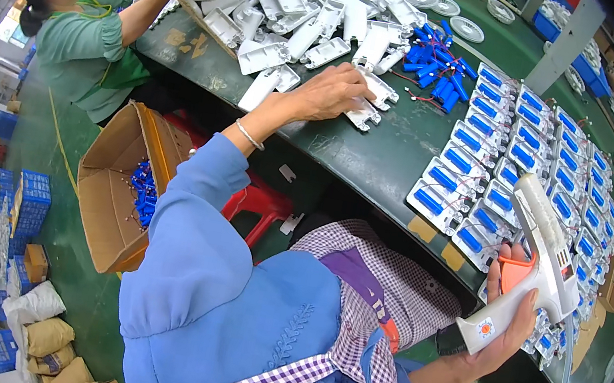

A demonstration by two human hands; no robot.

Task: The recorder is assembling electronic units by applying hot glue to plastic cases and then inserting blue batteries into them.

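Observation:
My right hand (507, 330) is wrapped around the grip of a white hot glue gun (546, 264) with an orange trigger. A clear glue stick hangs from its back end, and its nozzle points up and left over the battery trays. My left hand (332, 92) is closed, its fingertips bent over a white plastic housing (366, 117) at the table's near side. Another white housing (381, 90) lies against those fingers. How firmly they grip is partly hidden. To the right stand rows of white housings with blue batteries (458, 160) fitted in them.
Loose white housings (296, 11) spill from a cardboard box (184, 1). Blue batteries with wires (442, 64) are heaped beside round white discs (436, 4). A co-worker in green (90, 33) stands at the left. Below are a carton of blue parts (113, 183) and a red stool (263, 209).

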